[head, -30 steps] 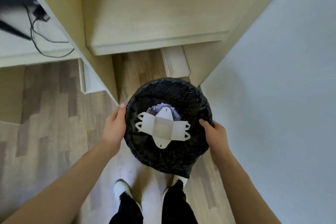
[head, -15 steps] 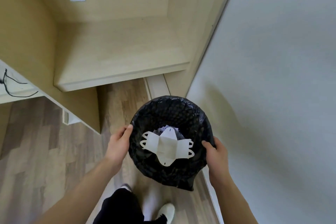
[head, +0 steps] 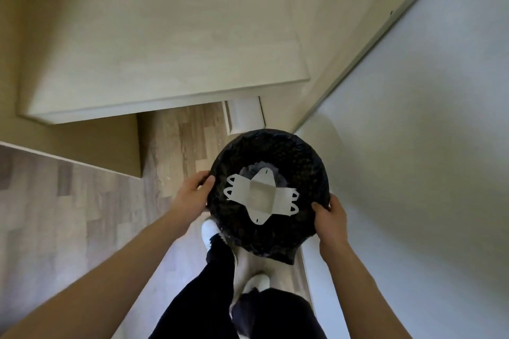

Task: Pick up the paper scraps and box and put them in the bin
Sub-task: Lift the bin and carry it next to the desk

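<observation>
Bin (head: 242, 146) carried nearer wall, both hands gripping; box (head: 261, 195) inside, no writing.

Between your two hands the bin (head: 268, 231) is black, its liner glossy with a fine speckled crinkle. Just inside your grip, the flattened box (head: 260, 195) is white on its flaps with a pale tan square at the centre. Peeking out from under it, the paper scraps (head: 249, 173) look lilac-grey. Below your grip, your trousers (head: 217, 292) are black and your socks (head: 209, 230) white. Left of your left hand (head: 192, 195) the floor (head: 82, 201) is grey-brown plank pattern; beyond your grip the shelf (head: 165, 49) is pale beige woodgrain; right of your right hand (head: 329, 216) the wall (head: 427, 146) is plain light grey.
</observation>
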Available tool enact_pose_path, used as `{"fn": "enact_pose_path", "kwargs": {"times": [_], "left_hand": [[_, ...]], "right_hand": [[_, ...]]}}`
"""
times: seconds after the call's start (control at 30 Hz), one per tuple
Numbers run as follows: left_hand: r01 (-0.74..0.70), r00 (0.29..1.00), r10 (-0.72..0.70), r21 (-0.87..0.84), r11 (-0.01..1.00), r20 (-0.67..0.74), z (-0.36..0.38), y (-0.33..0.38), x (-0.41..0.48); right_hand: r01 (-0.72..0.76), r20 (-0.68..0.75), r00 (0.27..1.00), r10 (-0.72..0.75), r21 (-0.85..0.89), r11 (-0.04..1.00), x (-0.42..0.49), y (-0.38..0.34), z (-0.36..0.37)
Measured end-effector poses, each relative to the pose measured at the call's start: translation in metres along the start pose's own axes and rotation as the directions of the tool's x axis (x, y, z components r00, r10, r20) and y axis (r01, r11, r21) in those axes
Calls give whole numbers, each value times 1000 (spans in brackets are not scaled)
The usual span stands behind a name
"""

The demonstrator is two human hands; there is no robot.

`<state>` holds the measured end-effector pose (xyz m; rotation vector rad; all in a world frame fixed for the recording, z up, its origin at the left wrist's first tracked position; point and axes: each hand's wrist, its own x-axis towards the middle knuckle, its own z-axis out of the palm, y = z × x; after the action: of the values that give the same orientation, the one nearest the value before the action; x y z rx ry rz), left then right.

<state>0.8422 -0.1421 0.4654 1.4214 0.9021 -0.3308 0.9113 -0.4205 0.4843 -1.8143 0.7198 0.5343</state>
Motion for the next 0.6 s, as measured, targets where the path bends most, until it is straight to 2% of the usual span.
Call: {"fn": "enact_pose_path", "kwargs": {"times": [0.17, 0.27, 0.4, 0.6], "left_hand": [[58, 998, -57, 34, 998, -21, 22, -19, 80], [87, 996, -86, 45, 995, -34, 46, -35, 133], [205, 975, -203, 16, 979, -88, 78, -98, 218], [276, 955, -272, 21, 961, -116, 117, -201, 317]], "right_hand": [[-93, 32, 995, 94, -15, 996, 96, 13, 26], [-132, -1, 991, 132, -45, 990, 160, 31, 41], [-160, 9, 987, 163, -118, 980, 254, 82, 70], [-208, -54, 978, 202, -167, 964, 368, 176, 108]]}}
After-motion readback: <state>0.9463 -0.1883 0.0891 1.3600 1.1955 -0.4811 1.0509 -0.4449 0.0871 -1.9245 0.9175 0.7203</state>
